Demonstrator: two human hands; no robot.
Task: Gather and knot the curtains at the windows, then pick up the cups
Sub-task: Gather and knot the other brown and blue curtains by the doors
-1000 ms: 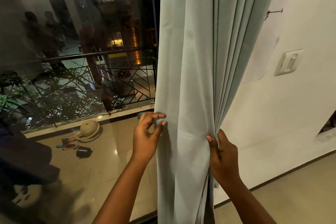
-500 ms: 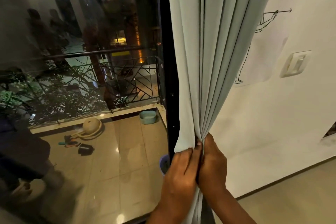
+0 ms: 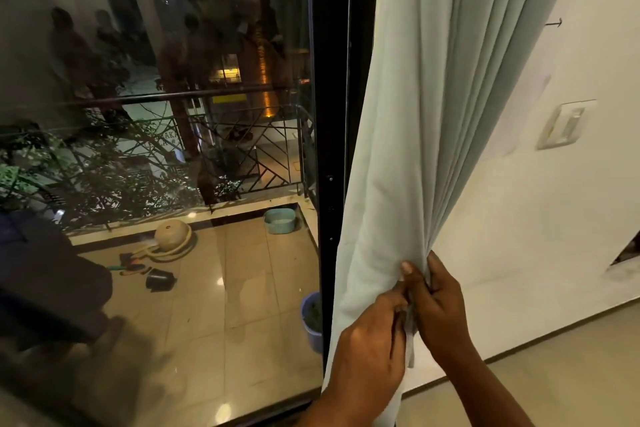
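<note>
The pale green curtain (image 3: 433, 114) hangs between the black window frame (image 3: 329, 114) and the white wall (image 3: 554, 218), its folds drawn together into a bunch low down, near the floor edge of the window. The right hand (image 3: 438, 312) grips that bunch from the wall side, thumb up along the cloth and fingers curled round the gathered pleats. The left hand (image 3: 370, 350) comes in from the window side, touching the right hand, its fingers curled onto the loose outer fold of the curtain and pinching it toward the bunch. Below the hands the cloth falls on, out of sight at the bottom edge.

Through the glass (image 3: 156, 184) lies a tiled balcony floor (image 3: 214, 305). A teal tub (image 3: 278, 220) stands in the far corner by the railing (image 3: 242, 149); something pale shows inside it, too unclear to name. A blue bucket (image 3: 311, 321) sits against the window frame, partly hidden by it, with dark green stuff inside. A round tan bowl-like thing (image 3: 171, 236) lies tipped over near the balcony's far edge, and a small black pot (image 3: 159, 279) lies on its side just beside it; whether it holds anything I cannot tell. A light switch (image 3: 566, 123) is set in the wall to the right of the curtain.
</note>
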